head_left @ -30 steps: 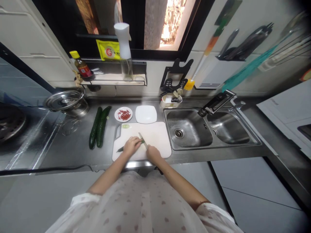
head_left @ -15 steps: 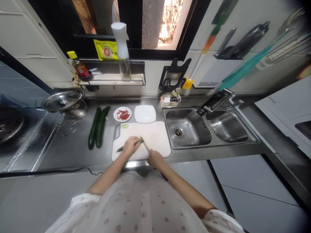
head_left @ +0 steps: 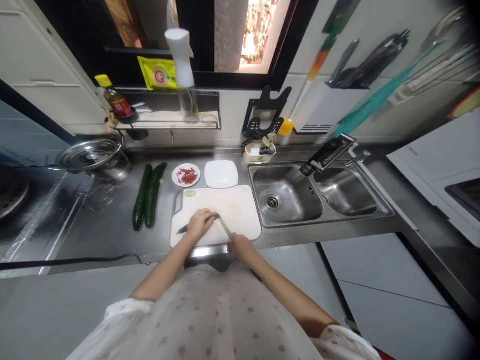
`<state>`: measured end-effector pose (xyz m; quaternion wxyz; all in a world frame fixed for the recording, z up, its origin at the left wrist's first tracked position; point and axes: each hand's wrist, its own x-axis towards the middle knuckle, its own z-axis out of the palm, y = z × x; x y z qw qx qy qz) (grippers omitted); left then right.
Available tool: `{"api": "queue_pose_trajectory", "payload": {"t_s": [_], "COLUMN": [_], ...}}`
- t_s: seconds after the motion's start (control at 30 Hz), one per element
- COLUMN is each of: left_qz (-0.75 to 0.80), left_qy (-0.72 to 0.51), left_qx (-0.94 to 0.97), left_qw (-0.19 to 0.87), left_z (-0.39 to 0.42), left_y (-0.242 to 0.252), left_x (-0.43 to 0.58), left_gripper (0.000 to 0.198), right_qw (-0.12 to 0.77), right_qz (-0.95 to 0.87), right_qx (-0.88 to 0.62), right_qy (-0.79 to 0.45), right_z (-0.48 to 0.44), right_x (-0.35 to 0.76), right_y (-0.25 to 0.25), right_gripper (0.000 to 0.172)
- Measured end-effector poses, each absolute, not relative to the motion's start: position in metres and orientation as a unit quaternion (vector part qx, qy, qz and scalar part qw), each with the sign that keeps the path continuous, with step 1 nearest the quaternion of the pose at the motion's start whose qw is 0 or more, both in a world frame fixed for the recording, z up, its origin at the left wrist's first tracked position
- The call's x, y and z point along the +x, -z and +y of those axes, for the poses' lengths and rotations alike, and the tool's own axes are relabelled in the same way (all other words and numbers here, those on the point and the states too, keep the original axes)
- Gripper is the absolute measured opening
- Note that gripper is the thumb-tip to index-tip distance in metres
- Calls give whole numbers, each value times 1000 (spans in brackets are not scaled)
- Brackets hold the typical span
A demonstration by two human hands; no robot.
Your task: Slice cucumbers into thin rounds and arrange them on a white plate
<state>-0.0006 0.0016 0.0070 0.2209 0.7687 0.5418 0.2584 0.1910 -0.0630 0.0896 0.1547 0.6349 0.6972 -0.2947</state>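
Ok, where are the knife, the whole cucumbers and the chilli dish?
knife (head_left: 225,228), head view, blade middle
whole cucumbers (head_left: 153,197), head view, middle of one
chilli dish (head_left: 176,176), head view, bare white rim

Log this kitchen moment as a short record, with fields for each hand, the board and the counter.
Left hand: holds down a cucumber on the board
Right hand: grips a knife, blade at the cucumber's right end
Cutting board: white, cucumber slices at its far left corner
Left of board: two whole cucumbers, side by side
Behind board: small plate of red bits; white plate
Right of board: sink
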Motion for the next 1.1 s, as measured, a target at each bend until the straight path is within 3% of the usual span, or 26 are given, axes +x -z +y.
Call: {"api": "queue_pose_trajectory", "payload": {"t_s": [0.67,1.1], "left_qz": [545,556], "left_qy": [-257,-207], "left_qx": [770,785], "left_qw": [207,182], "left_z": [2,-2], "left_y": [-4,-17], "left_x": [0,1], "left_gripper": [21,24], "right_qw": [102,58], "right_qz": [707,708], "right_qx": [643,642], "right_qy": [275,289], "right_z": [-32,6], "right_x": [174,162], "right_y": [-63,-74], "right_gripper": [28,33]}}
